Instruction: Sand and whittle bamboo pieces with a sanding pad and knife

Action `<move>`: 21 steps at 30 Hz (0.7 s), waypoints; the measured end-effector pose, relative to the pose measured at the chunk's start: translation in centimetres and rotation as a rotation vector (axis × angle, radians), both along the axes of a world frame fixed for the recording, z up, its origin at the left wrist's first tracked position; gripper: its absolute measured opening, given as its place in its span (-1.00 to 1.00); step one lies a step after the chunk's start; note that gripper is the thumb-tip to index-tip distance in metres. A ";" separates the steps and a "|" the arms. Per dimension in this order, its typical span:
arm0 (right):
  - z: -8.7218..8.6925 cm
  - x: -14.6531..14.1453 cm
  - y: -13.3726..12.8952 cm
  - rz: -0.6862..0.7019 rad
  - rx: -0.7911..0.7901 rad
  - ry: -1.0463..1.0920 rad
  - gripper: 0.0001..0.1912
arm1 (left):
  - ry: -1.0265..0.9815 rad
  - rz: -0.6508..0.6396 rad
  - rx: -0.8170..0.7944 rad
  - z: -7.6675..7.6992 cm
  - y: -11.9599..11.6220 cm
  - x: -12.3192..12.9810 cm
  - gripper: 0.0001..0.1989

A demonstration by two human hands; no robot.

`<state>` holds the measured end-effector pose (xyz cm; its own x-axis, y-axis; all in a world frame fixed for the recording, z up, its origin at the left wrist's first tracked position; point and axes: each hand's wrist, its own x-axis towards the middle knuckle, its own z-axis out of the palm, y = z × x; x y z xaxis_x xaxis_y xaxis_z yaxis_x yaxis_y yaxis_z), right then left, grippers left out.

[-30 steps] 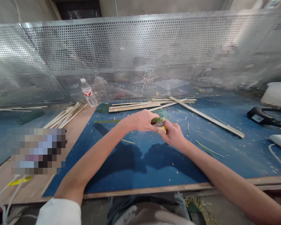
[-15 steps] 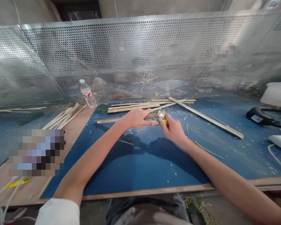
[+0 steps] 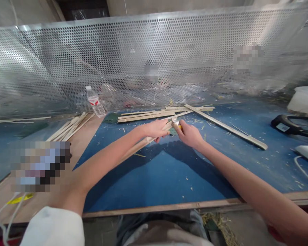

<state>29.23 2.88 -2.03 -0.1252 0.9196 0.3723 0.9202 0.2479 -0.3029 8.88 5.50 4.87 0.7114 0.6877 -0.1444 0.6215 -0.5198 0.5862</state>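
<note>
My left hand [image 3: 156, 130] is closed around a pale bamboo strip [image 3: 137, 147], which slants from under my left forearm up toward my right hand. My right hand [image 3: 191, 135] grips a small yellow-handled cutting tool [image 3: 176, 121] with a silvery metal head. That head meets the far end of the strip, just beyond my left fingers; the exact contact is too small to make out. A dark green patch [image 3: 173, 131] shows on the mat below the two hands.
Behind my hands lie several bamboo strips [image 3: 146, 117], and a long one [image 3: 228, 128] slants to the right. A water bottle [image 3: 95, 102] stands by the perforated metal screen [image 3: 154, 44]. At left is another strip bundle [image 3: 66, 129]; a black ring-shaped object [image 3: 282, 124] sits at right.
The bamboo strip has swung from nearly level to slanting, its near end now toward me. My left fingers, stretched out before, have closed around it. The tool has shifted slightly up and left.
</note>
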 end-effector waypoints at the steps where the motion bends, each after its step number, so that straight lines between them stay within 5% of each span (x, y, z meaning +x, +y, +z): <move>1: -0.1 -0.1 0.2 0.020 -0.026 -0.038 -0.57 | -0.030 0.014 -0.082 -0.4 -0.2 -0.1 -0.74; 11: -1.3 -4.4 0.5 0.285 -0.107 -0.159 -0.61 | -0.524 0.411 -0.480 -5.8 -1.7 -3.3 -0.92; 16: -1.0 -6.7 0.1 0.321 -0.109 -0.244 -0.63 | -0.570 0.480 -0.857 -6.8 -1.9 -4.5 -0.94; 21: -1.2 -6.9 -0.4 0.325 -0.102 -0.277 -0.64 | -0.637 0.492 -0.813 -6.7 -3.2 -4.6 -0.84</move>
